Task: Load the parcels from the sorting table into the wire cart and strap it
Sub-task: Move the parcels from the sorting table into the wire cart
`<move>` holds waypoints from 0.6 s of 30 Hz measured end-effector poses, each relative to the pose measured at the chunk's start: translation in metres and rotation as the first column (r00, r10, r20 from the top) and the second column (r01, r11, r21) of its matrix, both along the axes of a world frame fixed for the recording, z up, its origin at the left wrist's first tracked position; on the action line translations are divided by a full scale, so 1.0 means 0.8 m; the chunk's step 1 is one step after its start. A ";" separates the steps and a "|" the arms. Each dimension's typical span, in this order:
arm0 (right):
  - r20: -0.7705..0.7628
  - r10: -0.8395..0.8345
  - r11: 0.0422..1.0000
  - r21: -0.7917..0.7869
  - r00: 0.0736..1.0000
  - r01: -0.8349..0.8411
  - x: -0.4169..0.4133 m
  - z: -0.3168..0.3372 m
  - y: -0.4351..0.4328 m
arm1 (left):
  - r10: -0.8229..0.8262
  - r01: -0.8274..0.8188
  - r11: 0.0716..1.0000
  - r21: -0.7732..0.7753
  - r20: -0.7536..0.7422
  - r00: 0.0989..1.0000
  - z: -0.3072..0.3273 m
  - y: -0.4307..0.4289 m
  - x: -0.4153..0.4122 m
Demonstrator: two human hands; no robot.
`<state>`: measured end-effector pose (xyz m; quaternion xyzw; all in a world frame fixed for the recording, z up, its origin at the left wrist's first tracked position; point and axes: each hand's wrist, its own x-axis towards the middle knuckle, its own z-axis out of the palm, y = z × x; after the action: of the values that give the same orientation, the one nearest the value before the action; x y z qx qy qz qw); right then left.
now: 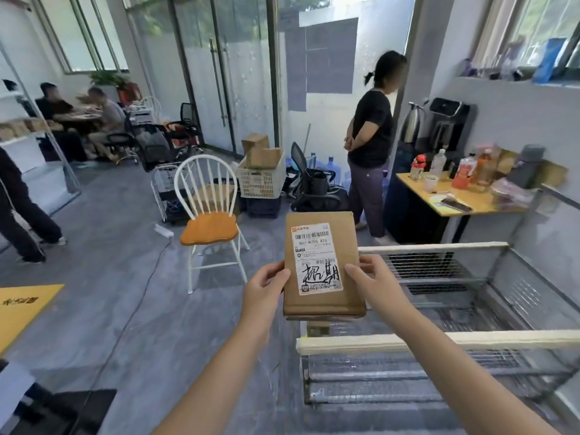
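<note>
A flat brown cardboard parcel (323, 296) with a white shipping label and black handwriting is held in the air in front of me. My left hand (265, 287) grips its left edge, thumb on top. On the opposite edge my right hand (373, 282) grips it the same way. The parcel hangs over the near left corner of the wire cart (439, 339), a metal mesh cage with pale padded top rails, which fills the lower right of the view. The cart's mesh floor shows no parcels where I can see it.
A white chair with an orange seat (208, 227) stands on the grey floor just left of the parcel. A person in black (370, 146) stands behind the cart near a yellow-topped table (455, 199) crowded with bottles. A yellow table corner (22, 306) juts in at left; crates and boxes stand farther back.
</note>
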<state>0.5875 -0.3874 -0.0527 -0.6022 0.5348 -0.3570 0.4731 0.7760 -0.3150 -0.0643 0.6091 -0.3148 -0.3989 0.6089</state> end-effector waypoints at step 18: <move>-0.042 0.003 1.000 0.023 0.999 -0.002 -0.016 -0.044 -0.222 | 0.008 -0.007 0.999 0.031 -0.006 1.000 -0.044 -0.222 -0.017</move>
<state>0.5743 -0.5646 -0.0881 -0.6048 0.5477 -0.3376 0.4693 0.7624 -0.4927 -0.0994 0.6185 -0.3044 -0.4034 0.6018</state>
